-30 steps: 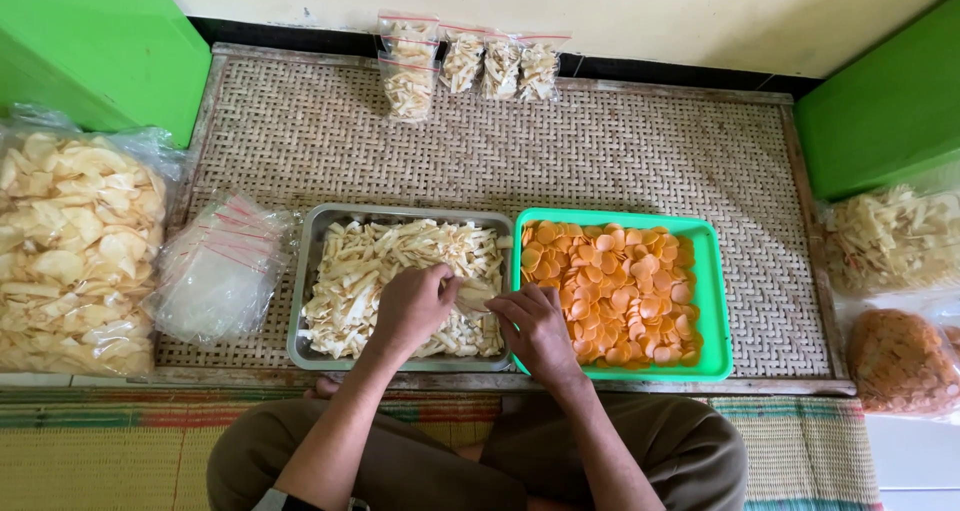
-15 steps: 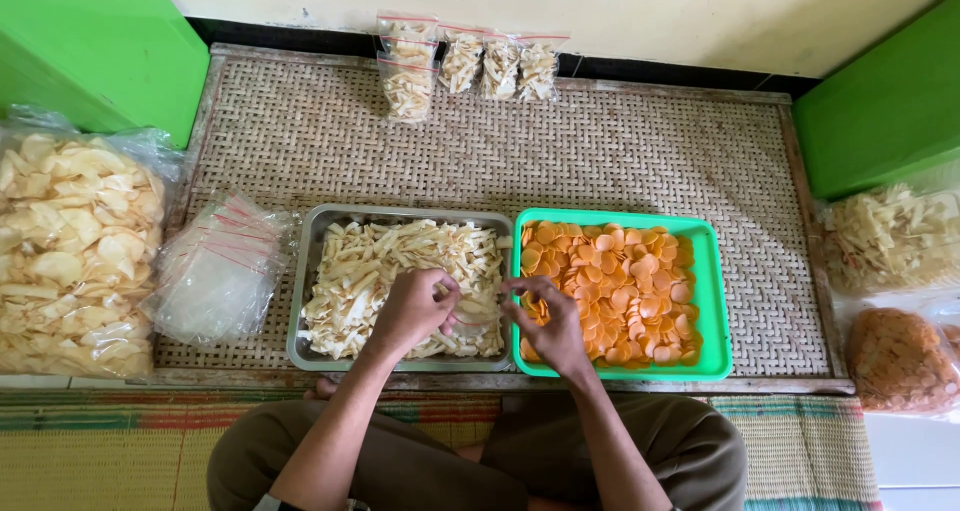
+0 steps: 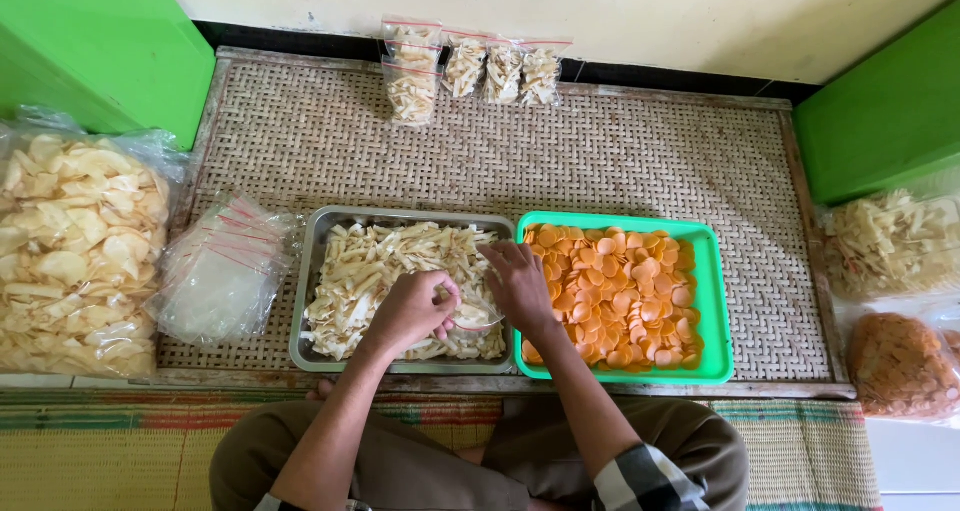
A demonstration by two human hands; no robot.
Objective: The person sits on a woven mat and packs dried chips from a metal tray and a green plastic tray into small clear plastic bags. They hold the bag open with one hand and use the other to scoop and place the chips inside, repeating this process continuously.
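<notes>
My left hand point(image 3: 415, 309) is closed over the right part of a metal tray point(image 3: 306, 301) heaped with pale strip-shaped crackers point(image 3: 380, 271), and it pinches the edge of a small clear plastic bag point(image 3: 475, 323). My right hand point(image 3: 520, 283) hovers beside it over the tray's right edge, fingers curled around the same bag and some pale crackers. Just right of the hands stands a green tray point(image 3: 715, 311) filled with round orange crackers point(image 3: 620, 296).
A stack of empty clear zip bags point(image 3: 220, 276) lies left of the metal tray. Several filled small bags point(image 3: 470, 69) lean at the far edge of the woven mat point(image 3: 620, 161). Large bags of crackers sit at left point(image 3: 70, 251) and right point(image 3: 890, 241). Green walls flank both sides.
My right hand has moved left from the green tray's edge to the metal tray, beside my left hand. The left hand has stayed over the pale crackers.
</notes>
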